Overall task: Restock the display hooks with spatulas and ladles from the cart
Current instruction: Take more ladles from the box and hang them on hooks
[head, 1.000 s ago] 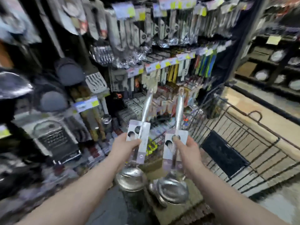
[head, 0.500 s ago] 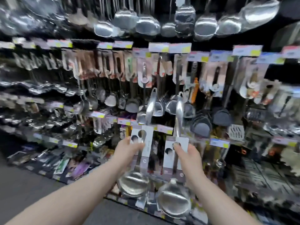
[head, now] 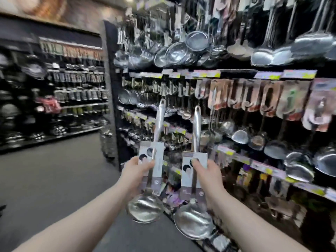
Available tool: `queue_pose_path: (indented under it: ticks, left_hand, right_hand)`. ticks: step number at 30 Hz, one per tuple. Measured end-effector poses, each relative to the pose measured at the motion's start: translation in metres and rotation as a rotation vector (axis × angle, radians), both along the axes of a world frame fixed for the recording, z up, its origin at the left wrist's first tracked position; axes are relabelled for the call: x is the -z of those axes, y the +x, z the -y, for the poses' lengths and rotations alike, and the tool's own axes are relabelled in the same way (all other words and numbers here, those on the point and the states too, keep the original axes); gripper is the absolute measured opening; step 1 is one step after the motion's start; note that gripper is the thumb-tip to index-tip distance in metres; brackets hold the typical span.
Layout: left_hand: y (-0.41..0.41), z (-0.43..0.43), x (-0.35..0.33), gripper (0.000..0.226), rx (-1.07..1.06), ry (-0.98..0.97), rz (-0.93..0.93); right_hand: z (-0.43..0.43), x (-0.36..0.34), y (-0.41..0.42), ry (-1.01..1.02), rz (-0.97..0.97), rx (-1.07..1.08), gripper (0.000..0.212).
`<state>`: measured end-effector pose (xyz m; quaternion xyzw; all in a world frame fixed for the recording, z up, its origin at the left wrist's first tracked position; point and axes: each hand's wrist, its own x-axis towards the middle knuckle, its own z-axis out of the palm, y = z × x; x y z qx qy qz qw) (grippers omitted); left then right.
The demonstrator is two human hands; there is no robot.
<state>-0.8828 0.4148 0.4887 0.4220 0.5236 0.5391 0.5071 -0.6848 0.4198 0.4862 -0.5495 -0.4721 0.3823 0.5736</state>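
- Since half a second ago our view has swung left — the aisle floor (head: 54, 179) and a far wall of shelves (head: 54, 106) now fill the left side, and the display rack (head: 236, 73) sits to the right.
- Our left hand (head: 135, 176) is wrapped around the carded handle of the left ladle (head: 145, 208), thumb across the card, bowl down and handle up.
- Our right hand (head: 209, 177) grips the right ladle (head: 193, 222) the same way — thumb on its card, bowl hanging low.
- Both ladles stand nearly upright, side by side and apart, in front of the rack's lower rows.
- Hanging strainers (head: 181, 50) and more ladles crowd the top hooks; price tags (head: 205, 73) line the rails.
- Everything beyond our hands is blurred.
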Motion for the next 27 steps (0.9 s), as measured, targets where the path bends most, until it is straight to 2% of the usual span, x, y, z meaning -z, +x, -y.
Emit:
queue_pose_path:
  ticks: [3, 4, 6, 8, 10, 13, 14, 16, 20, 23, 27]
  left_hand:
    - [-0.075, -0.023, 0.000, 0.069, -0.100, 0.002, 0.016]
    - [-0.096, -0.032, 0.001, 0.066, -0.119, -0.002, 0.019]
    - [-0.126, -0.045, 0.002, 0.029, -0.156, 0.022, 0.036]
    - [-0.152, -0.063, 0.008, 0.018, -0.187, 0.019, 0.037]
    - [-0.174, -0.085, 0.016, 0.020, -0.203, 0.045, 0.077]
    - [-0.202, -0.127, 0.022, 0.042, -0.243, 0.058, 0.085]
    - [-0.211, -0.141, 0.022, 0.042, -0.253, 0.065, 0.071]
    - [-0.230, -0.175, 0.021, 0.030, -0.261, 0.081, 0.058]
    - [-0.269, -0.252, 0.009, 0.041, -0.296, 0.071, 0.050]
    - [-0.294, -0.305, -0.005, 0.017, -0.319, 0.070, 0.062]
    - [-0.326, -0.360, -0.015, 0.016, -0.333, 0.075, 0.079]
  right_hand:
    - [-0.034, 0.001, -0.071, -0.025, -0.017, -0.078, 0.017]
    - [-0.044, 0.002, -0.092, -0.032, -0.022, -0.100, 0.016]
    - [-0.064, 0.004, -0.129, -0.045, -0.013, -0.143, 0.016]
    - [-0.086, 0.005, -0.160, -0.056, -0.003, -0.156, 0.018]
    - [-0.111, 0.004, -0.187, -0.056, 0.021, -0.172, 0.018]
    - [-0.154, 0.005, -0.223, -0.037, 0.031, -0.228, 0.017]
    - [-0.171, 0.006, -0.235, -0.024, 0.025, -0.245, 0.016]
    - [-0.209, 0.006, -0.259, -0.014, 0.016, -0.273, 0.015]
    - [-0.293, 0.002, -0.304, -0.008, 0.016, -0.306, 0.006]
    - [-0.356, -0.009, -0.333, 0.016, 0.044, -0.327, 0.008]
    - [-0.426, -0.023, -0.372, 0.055, 0.021, -0.389, 0.005]
